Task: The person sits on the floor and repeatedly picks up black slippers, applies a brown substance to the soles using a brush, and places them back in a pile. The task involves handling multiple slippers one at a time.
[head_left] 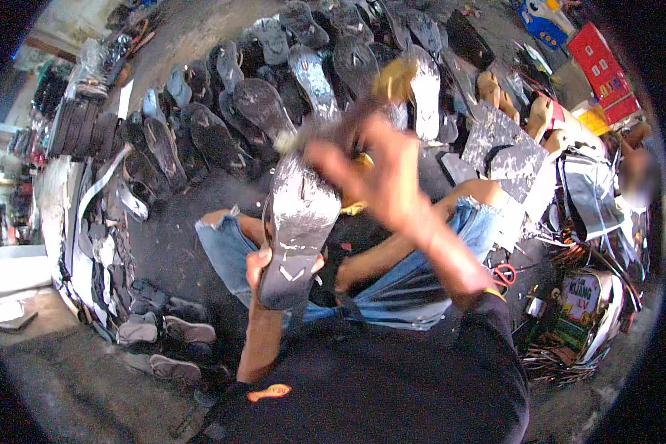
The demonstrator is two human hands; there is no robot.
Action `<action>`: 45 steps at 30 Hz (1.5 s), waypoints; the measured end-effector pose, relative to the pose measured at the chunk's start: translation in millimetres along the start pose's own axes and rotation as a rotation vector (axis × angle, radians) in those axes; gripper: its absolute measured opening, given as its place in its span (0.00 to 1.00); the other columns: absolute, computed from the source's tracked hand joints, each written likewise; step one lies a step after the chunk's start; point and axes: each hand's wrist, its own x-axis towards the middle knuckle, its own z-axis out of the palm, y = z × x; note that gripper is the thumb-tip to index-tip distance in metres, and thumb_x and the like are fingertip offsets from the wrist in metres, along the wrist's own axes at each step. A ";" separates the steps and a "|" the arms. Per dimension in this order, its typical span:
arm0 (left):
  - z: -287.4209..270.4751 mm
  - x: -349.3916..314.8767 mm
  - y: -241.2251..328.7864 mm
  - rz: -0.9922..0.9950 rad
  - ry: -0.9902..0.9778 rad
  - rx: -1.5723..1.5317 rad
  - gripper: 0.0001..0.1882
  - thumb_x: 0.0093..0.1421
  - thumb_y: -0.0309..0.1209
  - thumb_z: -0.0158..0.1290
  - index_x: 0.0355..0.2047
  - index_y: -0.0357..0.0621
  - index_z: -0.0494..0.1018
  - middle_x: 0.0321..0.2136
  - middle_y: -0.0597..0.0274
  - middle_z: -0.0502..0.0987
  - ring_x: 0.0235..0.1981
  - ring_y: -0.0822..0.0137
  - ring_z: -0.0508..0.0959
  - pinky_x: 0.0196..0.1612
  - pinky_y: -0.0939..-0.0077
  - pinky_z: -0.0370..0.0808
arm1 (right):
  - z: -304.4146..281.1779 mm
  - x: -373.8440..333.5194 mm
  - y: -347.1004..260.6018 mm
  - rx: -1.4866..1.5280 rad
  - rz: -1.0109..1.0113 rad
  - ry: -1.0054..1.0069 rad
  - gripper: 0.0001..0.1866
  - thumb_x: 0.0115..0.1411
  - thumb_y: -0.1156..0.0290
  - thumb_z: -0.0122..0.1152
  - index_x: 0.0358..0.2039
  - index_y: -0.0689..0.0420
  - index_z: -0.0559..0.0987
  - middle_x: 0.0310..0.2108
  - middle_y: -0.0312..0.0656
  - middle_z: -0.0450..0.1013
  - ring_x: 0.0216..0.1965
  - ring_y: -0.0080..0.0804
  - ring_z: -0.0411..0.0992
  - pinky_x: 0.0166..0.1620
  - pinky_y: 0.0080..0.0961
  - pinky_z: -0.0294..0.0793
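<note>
The left fingers gripped a dark sole, glossy and white-streaked beyond its duller held end; the blurred right hand's grasp was unclear.

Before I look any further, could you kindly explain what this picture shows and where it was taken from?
There is no machine here, only a seated person's two bare hands. The picture comes from a fisheye camera worn on the head, looking down, so straight edges bend. The left hand holds a dark sole with shiny patches. The right hand, blurred near its far end, seems to hold something too blurred to identify. Many dark soles lie ahead; red-handled scissors lie to the right.
</note>
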 end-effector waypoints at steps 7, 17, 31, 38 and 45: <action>38.6 34.9 2.8 0.197 -0.030 -0.111 0.29 0.72 0.50 0.47 0.66 0.45 0.68 0.56 0.56 0.79 0.52 0.57 0.81 0.52 0.59 0.79 | -10.5 -56.7 -17.9 0.285 0.220 -0.152 0.11 0.59 0.67 0.76 0.36 0.61 0.86 0.29 0.37 0.82 0.30 0.23 0.78 0.36 0.26 0.78; 46.5 62.9 12.2 0.190 0.164 0.163 0.29 0.76 0.46 0.44 0.70 0.46 0.61 0.59 0.55 0.76 0.55 0.65 0.78 0.58 0.64 0.78 | 3.6 -54.3 -54.2 0.527 0.233 -0.135 0.16 0.55 0.67 0.79 0.37 0.66 0.85 0.26 0.46 0.81 0.27 0.31 0.81 0.31 0.30 0.79; 61.0 70.2 8.8 0.286 0.183 -0.014 0.26 0.76 0.50 0.43 0.55 0.41 0.75 0.41 0.56 0.84 0.37 0.59 0.83 0.46 0.62 0.82 | 5.3 -89.5 -35.6 -0.049 0.015 -0.027 0.18 0.47 0.66 0.84 0.37 0.57 0.87 0.27 0.38 0.79 0.27 0.35 0.77 0.31 0.33 0.73; 56.2 67.4 -2.9 0.559 0.296 1.379 0.24 0.67 0.26 0.56 0.62 0.39 0.68 0.45 0.55 0.81 0.42 0.63 0.83 0.47 0.65 0.83 | 0.3 -13.9 26.8 0.255 0.353 0.343 0.14 0.56 0.62 0.78 0.27 0.60 0.85 0.24 0.45 0.82 0.22 0.30 0.79 0.27 0.29 0.77; 50.7 82.2 12.0 0.297 0.392 0.319 0.30 0.75 0.53 0.42 0.67 0.46 0.65 0.52 0.53 0.77 0.47 0.60 0.81 0.47 0.63 0.85 | 0.6 -100.4 -79.0 0.495 0.124 -0.286 0.13 0.49 0.61 0.78 0.33 0.51 0.87 0.27 0.38 0.80 0.29 0.37 0.80 0.32 0.36 0.79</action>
